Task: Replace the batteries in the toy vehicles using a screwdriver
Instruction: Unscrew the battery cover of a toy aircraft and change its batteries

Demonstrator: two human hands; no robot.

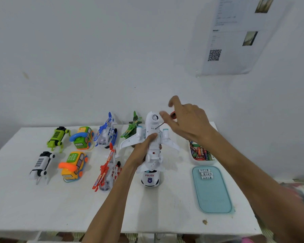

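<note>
My left hand grips a white toy airplane, held belly up above the table with its tail towards me. My right hand holds a small screwdriver with a red handle between its fingers. The metal tip touches the plane's underside near the nose end. A white police car stands on the table right below the plane. Three white batteries lie on a light blue tray lid at the right.
A white box of assorted batteries stands behind the blue lid. On the left of the table stand two robot dogs, two phone cars and a blue and a red helicopter. A green plane sits behind the white one.
</note>
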